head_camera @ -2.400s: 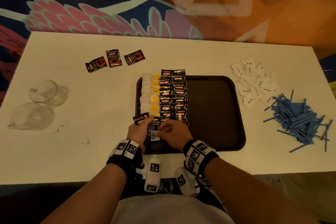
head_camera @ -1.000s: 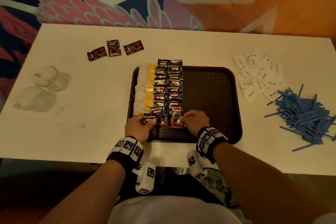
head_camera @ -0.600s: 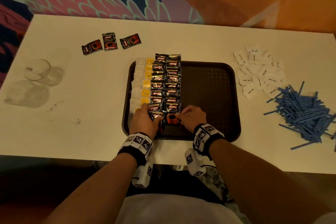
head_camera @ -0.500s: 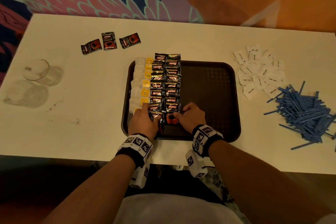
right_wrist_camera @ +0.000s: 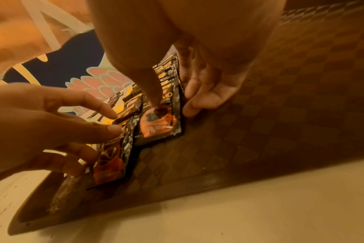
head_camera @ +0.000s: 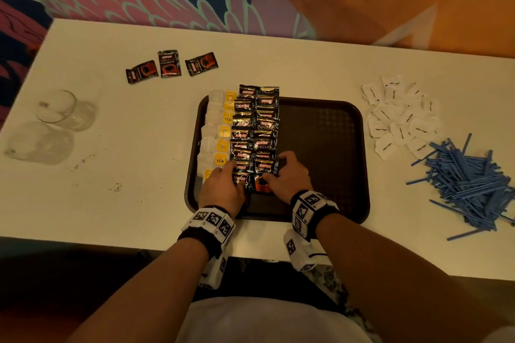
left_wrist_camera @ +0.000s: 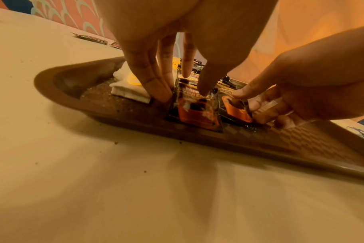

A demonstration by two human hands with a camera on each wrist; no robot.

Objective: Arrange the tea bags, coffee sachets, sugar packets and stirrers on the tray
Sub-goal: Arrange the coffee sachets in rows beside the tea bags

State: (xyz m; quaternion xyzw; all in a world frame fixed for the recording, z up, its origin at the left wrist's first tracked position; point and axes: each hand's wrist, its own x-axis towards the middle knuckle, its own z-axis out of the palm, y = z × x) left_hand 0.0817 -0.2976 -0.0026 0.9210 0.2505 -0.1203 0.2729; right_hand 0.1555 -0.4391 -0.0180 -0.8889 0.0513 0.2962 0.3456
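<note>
Fingertips of my left hand [head_camera: 221, 186] and right hand [head_camera: 289, 175], extended, press the nearest coffee sachets [head_camera: 255, 131]; I judge a shove toward twelve o'clock buckles those overlapped rows on the tray [head_camera: 334, 203].

"KOPIKO SUPREMO" sachets [head_camera: 255, 131]; "TEA" tags [head_camera: 220, 160]

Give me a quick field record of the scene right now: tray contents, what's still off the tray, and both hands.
tray: brown, on the white table
tea bags: one column along the tray's left side
coffee sachets: two overlapping columns beside the tea bags
loose sachets: three, on the table beyond the tray
sugar packets: pile on the table, right of the tray
stirrers: blue heap, far right, off the tray
left hand: fingers straight, pressing the nearest left-column sachet
right hand: fingers straight, pressing the nearest right-column sachet
glasses: two, far left
</note>
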